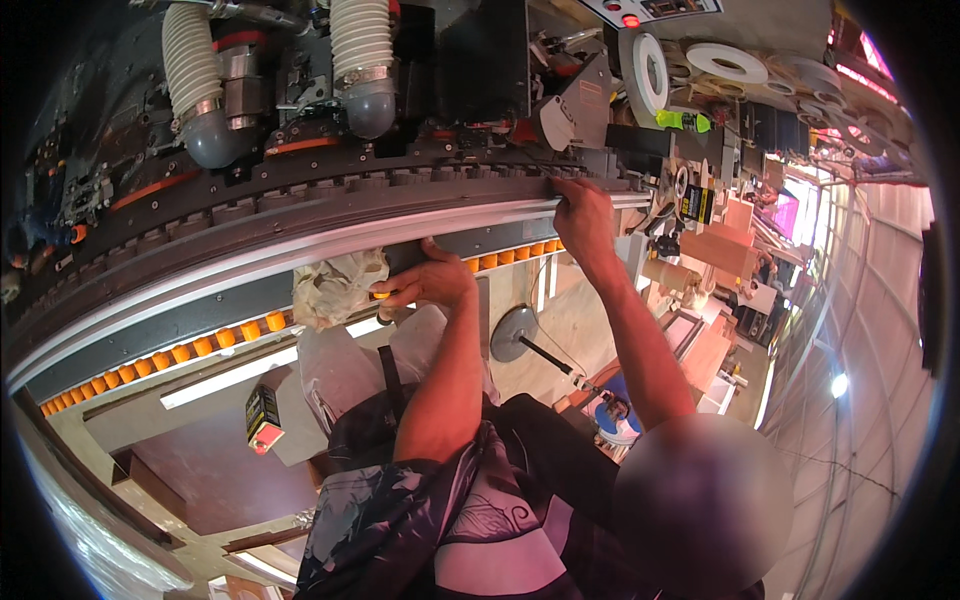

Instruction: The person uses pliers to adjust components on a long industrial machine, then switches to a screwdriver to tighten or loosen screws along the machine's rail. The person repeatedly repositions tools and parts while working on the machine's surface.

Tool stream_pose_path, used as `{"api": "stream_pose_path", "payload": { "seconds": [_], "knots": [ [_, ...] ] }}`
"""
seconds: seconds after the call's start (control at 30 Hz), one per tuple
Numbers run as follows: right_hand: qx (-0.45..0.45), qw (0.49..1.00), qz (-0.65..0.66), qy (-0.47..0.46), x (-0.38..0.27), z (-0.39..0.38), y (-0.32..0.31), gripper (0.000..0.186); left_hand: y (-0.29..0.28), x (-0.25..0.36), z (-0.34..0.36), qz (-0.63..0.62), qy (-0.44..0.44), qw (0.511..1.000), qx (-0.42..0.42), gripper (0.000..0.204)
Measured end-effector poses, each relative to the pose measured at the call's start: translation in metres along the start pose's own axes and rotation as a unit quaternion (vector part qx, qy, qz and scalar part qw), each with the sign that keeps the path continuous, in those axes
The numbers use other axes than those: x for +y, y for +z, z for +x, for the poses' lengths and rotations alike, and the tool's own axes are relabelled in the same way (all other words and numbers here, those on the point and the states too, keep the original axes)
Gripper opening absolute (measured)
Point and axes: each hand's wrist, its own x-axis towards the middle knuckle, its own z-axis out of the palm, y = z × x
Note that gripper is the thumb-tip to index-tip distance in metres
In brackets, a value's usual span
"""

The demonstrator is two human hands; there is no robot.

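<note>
A long pale metal rail (300, 249) runs along the front of a dark machine. My left hand (437, 282) is at the dark beam (245, 285) below the rail. Its thumb points up and its fingers reach left, apart, around an orange roller (381, 295). Beside those fingertips hangs a crumpled off-white cloth or bag (338, 287); whether they touch it, I cannot tell. Farther right, my right hand (584, 222) lies over the rail with its fingers curled onto the dark track (440, 192). What is under those fingertips is hidden.
Orange rollers (204, 346) line the beam. Two ribbed hoses (362, 45) rise from the machine. A yellow-black box (262, 418) sits at lower left. A round dark base (514, 334) with a pole stands beyond my left forearm. White rings (650, 75) and a yellow-green bottle (683, 121) are at upper right.
</note>
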Motion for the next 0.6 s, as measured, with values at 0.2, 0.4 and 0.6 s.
{"api": "stream_pose_path", "payload": {
  "seconds": [0.2, 0.4, 0.6],
  "knots": [
    [-0.022, 0.999, -0.030, 0.017, -0.011, 0.014, 0.004, 0.034, 0.005, -0.008, 0.001, 0.057, 0.037, 0.998, 0.018, 0.138],
    [-0.020, 0.996, -0.009, 0.092, -0.041, 0.026, -0.003, 0.035, 0.004, 0.000, 0.002, 0.033, -0.011, 0.999, -0.002, 0.136],
    [-0.067, 0.985, -0.017, 0.159, -0.060, 0.039, -0.003, 0.029, 0.003, 0.001, 0.003, 0.016, -0.025, 1.000, -0.004, 0.135]
  ]
}}
